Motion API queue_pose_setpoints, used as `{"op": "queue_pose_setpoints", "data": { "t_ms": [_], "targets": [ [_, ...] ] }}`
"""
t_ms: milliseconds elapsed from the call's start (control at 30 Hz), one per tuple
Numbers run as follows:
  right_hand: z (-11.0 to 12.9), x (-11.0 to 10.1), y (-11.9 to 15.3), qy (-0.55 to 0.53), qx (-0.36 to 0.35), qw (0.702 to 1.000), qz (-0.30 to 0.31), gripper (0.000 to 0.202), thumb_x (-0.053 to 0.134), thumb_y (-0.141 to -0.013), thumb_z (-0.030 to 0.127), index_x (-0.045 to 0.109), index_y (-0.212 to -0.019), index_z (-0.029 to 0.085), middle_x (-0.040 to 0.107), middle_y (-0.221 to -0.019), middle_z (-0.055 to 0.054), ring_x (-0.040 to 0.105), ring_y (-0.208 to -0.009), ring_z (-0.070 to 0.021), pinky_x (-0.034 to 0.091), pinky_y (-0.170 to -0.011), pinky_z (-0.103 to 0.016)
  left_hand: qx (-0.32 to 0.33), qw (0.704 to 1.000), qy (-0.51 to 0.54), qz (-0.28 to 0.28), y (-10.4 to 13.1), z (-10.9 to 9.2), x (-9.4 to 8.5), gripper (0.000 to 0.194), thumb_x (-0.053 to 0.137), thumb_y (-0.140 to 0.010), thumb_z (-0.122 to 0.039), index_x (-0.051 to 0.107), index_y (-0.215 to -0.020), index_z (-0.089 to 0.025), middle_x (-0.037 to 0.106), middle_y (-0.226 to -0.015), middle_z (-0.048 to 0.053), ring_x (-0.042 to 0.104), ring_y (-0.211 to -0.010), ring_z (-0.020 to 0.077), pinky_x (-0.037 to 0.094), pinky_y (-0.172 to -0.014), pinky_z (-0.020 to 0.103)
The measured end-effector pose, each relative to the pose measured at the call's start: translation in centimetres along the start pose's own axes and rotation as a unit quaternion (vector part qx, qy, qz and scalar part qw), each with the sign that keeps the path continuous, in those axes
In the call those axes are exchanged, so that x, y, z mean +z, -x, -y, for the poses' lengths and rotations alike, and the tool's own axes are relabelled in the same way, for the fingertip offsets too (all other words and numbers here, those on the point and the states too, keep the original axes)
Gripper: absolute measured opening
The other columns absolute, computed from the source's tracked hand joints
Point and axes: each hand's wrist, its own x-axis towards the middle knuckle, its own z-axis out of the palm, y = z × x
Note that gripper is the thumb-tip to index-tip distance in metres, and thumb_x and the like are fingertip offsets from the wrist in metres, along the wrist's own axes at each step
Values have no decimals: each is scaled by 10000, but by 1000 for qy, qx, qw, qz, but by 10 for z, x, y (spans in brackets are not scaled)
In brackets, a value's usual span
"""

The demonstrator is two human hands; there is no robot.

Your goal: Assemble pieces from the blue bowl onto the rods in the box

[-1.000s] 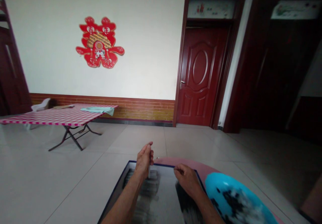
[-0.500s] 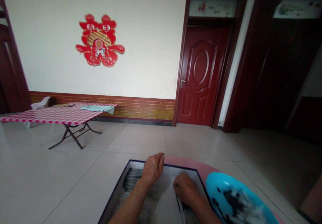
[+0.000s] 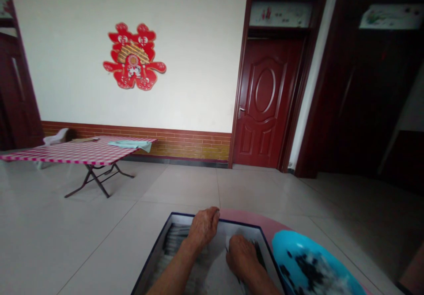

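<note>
A shallow box (image 3: 215,264) with a dark blue rim and pale inside is at the bottom centre. Rows of thin dark and pale strips (image 3: 175,240) lie in its left part, with more dark strips along its right wall. My left hand (image 3: 204,226) is over the box near the far rim, fingers closed; what they hold, if anything, is hidden. Inside the box's right half, my right hand (image 3: 241,255) is curled, its fingers pressed on a thin strip that shows partly beneath it.
A blue basin (image 3: 288,242) with black and whitish pieces stands right of the box on a pink round surface (image 3: 248,217). Further back left is a folding table (image 3: 76,153) with a checked cover. A person's arm (image 3: 412,270) shows at the lower right edge.
The view has tilted up slightly. My right hand has moved a little left, away from the box's right wall, uncovering dark strips there. My left hand has stayed near the far rim.
</note>
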Motion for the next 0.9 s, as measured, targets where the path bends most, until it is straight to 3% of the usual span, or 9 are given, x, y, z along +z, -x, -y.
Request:
{"op": "queue_pose_setpoints", "data": {
  "t_ms": [133,233,400,533,600,733,900],
  "targets": [
    [4,-6,-11,14,26,1000,-6,137,550,-653,130,599,-541,193,706,-683,-124,666,-696,-241,430,-607,-309,18,1000,8,-13,1,2,3,293,366,-949,-260,645,-1021,-205,716,-866,66,666,-847,202,456,-747,262],
    [4,-15,-22,-143,49,988,0,185,455,-718,182,575,-579,202,662,-554,-46,623,-568,-184,409,-545,-272,21,1000,9,-22,1,4,5,283,369,-946,-258,638,-1019,-205,711,-876,65,660,-842,198,451,-755,262],
    [2,-26,-28,-424,69,903,-17,205,456,-749,328,593,-836,203,632,-578,21,558,-492,-139,389,-458,-231,25,1000,8,-10,0,6,9,273,366,-940,-230,635,-967,-194,706,-854,66,659,-827,197,452,-740,261],
    [6,-34,-26,-511,82,854,-61,372,540,-729,437,617,-994,186,679,-779,-23,609,-653,-153,468,-587,-250,40,999,17,-9,-1,9,12,262,370,-929,-218,626,-970,-184,699,-876,70,653,-832,193,459,-745,262],
    [7,-33,-26,-529,98,840,-76,403,575,-709,475,623,-983,183,680,-812,-37,626,-707,-169,478,-613,-257,50,998,21,-13,0,9,13,254,380,-920,-216,624,-986,-187,696,-906,68,645,-856,188,460,-768,262],
    [2,-27,-28,-518,96,845,-91,414,498,-762,577,625,-816,187,655,-707,-29,595,-618,-161,449,-546,-253,77,996,42,-11,1,7,12,248,400,-904,-213,632,-991,-196,697,-926,63,637,-877,189,466,-794,270],
    [0,-28,-27,-493,78,860,-104,384,493,-772,565,619,-751,203,661,-713,-19,588,-628,-157,453,-583,-253,116,991,71,-11,1,3,12,235,411,-893,-203,637,-956,-197,695,-908,59,637,-851,187,471,-788,273]
  ]
}}
